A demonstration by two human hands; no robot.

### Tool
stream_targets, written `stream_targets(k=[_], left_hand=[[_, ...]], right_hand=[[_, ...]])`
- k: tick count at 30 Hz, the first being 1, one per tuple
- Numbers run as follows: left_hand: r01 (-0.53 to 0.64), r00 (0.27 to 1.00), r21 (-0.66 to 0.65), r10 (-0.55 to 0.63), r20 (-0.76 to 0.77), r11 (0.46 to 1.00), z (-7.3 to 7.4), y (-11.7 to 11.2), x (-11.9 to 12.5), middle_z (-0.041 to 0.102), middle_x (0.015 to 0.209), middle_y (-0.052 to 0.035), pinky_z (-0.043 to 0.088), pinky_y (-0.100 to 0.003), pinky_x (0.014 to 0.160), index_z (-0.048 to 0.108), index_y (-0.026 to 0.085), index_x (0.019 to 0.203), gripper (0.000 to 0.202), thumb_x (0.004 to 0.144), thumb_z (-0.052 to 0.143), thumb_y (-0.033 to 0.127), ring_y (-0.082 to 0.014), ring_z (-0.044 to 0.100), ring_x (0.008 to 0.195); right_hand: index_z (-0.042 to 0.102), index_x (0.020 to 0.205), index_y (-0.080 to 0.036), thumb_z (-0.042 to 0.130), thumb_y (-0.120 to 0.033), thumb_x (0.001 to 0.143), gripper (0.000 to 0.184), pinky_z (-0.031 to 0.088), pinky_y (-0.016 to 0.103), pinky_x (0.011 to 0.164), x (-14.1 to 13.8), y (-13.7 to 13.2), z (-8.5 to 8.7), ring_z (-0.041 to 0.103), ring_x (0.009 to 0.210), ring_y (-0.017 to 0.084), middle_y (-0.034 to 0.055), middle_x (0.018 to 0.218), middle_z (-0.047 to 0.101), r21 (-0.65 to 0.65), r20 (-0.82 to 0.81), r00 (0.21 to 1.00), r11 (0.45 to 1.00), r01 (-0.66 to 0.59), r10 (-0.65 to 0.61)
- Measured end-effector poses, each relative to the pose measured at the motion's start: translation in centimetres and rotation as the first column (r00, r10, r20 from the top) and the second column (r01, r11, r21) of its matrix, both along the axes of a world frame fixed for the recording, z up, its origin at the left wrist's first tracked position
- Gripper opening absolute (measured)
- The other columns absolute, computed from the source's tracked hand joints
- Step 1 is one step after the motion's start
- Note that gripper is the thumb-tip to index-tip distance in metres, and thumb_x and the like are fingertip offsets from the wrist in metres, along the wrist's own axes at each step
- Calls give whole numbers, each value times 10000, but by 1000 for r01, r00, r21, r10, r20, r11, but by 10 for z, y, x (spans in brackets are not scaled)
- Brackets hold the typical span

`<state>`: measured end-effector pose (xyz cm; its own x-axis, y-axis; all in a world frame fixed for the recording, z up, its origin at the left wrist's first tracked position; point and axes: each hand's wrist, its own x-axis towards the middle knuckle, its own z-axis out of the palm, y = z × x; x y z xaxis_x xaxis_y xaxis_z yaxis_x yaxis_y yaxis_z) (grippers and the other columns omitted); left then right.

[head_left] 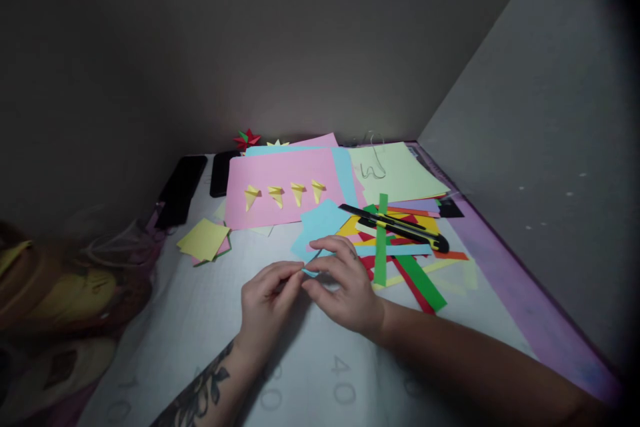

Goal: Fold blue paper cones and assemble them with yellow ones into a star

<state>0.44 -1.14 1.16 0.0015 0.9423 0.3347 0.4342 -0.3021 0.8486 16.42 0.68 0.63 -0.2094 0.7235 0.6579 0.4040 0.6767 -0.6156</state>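
A small folded piece of light blue paper (311, 273) sits between my two hands, mostly covered by fingers. My left hand (270, 293) pinches its left end between thumb and forefinger. On its right side, the fingers of my right hand (345, 283) close around the paper, thumb below and fingers above. Just behind the hands lies a flat light blue sheet (323, 223). Farther back, several small folded yellow paper pieces (275, 196) stand in a row on a pink sheet (280, 167).
Cut paper strips (420, 280) are heaped at the right, with a black and yellow utility knife (415, 230) on top. Yellow square papers (205, 239) lie at the left. Black phones (183, 179), a red paper star (247, 139) and pale green sheets (400, 170) line the back.
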Motion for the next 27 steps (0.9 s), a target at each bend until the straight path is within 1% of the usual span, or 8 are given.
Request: stream_targets(k=[5, 12, 21, 24, 27], left_hand=[[25, 998, 52, -22, -60, 998, -1, -1, 0, 727, 811, -10, 518, -207, 697, 695, 194, 845, 107, 819, 603, 146, -125, 668, 749], [36, 995, 82, -28, -93, 996, 1, 0, 1, 720, 815, -16, 522, -195, 672, 679, 187, 843, 96, 814, 605, 135, -122, 668, 742], [95, 990, 109, -82, -116, 989, -1, -1, 1, 721, 877, -35, 525, -223, 745, 677, 184, 908, 137, 824, 587, 126, -135, 667, 813], [108, 992, 71, -103, -77, 992, -1, -2, 2, 723, 892, -41, 523, -242, 756, 685, 185, 917, 145, 831, 575, 145, -145, 666, 822], [58, 998, -66, -58, -5, 996, -1, 0, 4, 724, 832, -34, 521, -242, 700, 696, 185, 858, 125, 835, 575, 202, -148, 662, 757]], right_hand=[[593, 919, -220, 641, -97, 760, 206, 453, 456, 924, -2, 0, -1, 536, 1035, 228, 75, 1080, 589, 22, 3, 998, 998, 58, -58], [585, 851, -219, 616, -90, 764, 159, 447, 467, 930, -2, 0, -1, 533, 1042, 234, 70, 1075, 592, 29, 25, 996, 996, 81, -82], [589, 791, -212, 585, -94, 772, 120, 446, 442, 919, -1, 3, 2, 530, 1040, 229, 72, 1071, 585, -10, 49, 996, 997, 79, -79], [590, 758, -211, 569, -103, 784, 113, 448, 424, 907, -1, 4, 2, 531, 1041, 223, 73, 1067, 578, -43, 44, 997, 996, 72, -70], [592, 745, -213, 568, -119, 795, 109, 446, 419, 907, -2, 6, 1, 534, 1048, 219, 71, 1067, 574, -88, 27, 998, 994, 64, -62]])
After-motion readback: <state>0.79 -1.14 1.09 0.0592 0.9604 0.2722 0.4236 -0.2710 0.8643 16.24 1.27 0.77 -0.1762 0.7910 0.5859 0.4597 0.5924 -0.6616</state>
